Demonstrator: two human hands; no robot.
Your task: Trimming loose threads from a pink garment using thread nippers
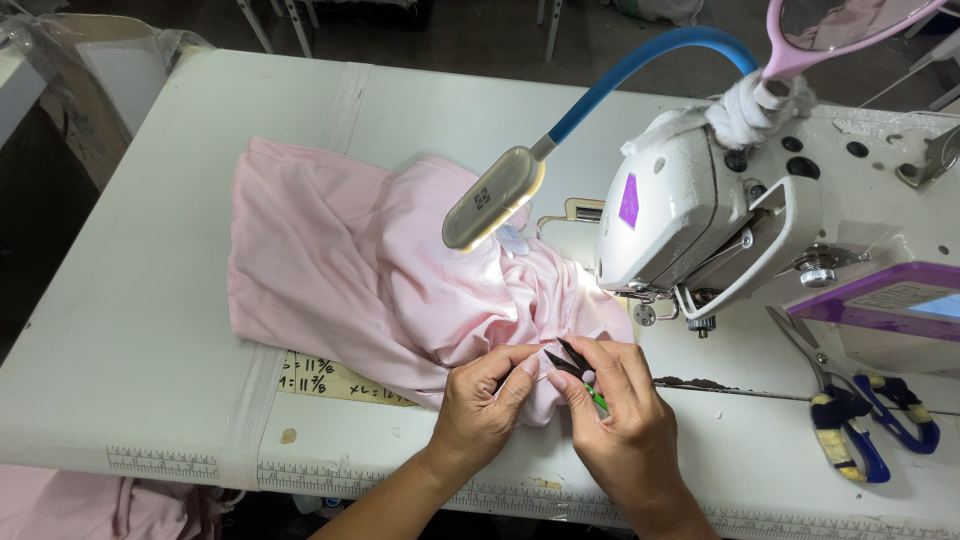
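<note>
A pale pink garment (330,260) lies bunched on the white sewing table (150,330), reaching from the middle left to the needle area of the machine. My left hand (485,405) pinches a fold of the pink fabric at its near edge. My right hand (620,415) holds small black thread snips (568,362) with a green handle, their blades touching the fabric right beside my left fingers. Both hands sit close together at the table's front, just left of the sewing machine (760,210).
A flexible blue-necked lamp (495,197) hangs over the garment. Large scissors (860,410) with blue and yellow wrapped handles lie at the right. Tape measure strips run along the front edge (160,463). More pink cloth (60,505) hangs below at the lower left.
</note>
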